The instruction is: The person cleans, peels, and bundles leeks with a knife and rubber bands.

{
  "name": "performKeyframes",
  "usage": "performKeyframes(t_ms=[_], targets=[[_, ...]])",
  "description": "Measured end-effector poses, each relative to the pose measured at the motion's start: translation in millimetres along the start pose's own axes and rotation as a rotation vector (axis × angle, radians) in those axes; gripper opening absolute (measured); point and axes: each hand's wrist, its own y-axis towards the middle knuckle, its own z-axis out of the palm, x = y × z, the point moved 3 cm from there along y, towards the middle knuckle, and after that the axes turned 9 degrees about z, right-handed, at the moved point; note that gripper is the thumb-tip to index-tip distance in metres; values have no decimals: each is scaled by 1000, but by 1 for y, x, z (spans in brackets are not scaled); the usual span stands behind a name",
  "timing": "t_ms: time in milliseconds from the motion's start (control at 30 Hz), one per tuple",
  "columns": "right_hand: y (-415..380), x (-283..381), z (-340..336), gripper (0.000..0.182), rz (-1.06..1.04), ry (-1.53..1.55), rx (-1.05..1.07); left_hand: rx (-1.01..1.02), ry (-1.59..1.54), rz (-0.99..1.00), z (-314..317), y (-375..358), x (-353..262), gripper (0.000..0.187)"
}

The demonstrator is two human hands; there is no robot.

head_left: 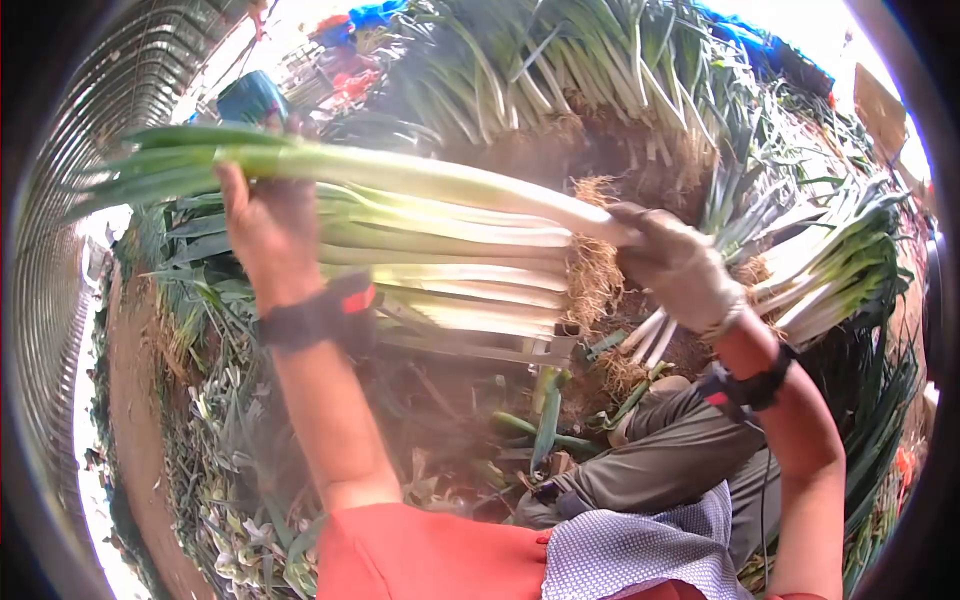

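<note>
A long leek [440, 175] stretches across the view, raised above a row of others, its green leaves at the left and its root end at the right. My left hand [275, 215], blurred, grips it near the leaves, thumb showing on the near side. In a pale, dirty glove, my right hand [680, 265] is closed round the root end. Just below lie several leeks side by side [470, 270], their hairy roots [592, 270] lined up at the right. Whatever supports that row is mostly hidden under it.
A large heap of leeks [570, 60] stands at the back, roots toward me. More leeks [830, 260] lie at the right. Cut leaves and trimmings [250, 450] cover the ground at the left. My bent leg [660, 460] is at the lower right. A ribbed wall [60, 250] curves along the left.
</note>
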Motion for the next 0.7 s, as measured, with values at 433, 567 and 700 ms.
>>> performKeyframes(t_ms=[433,567,700], targets=[[48,-32,171,32,-4,-186,135,-509,181,-234,-247,-71,-9,44],[51,-57,179,30,66,-339,147,-696,516,-319,-249,-71,7,33],[44,-67,181,28,54,-379,131,-711,653,-343,-243,-79,12,35]])
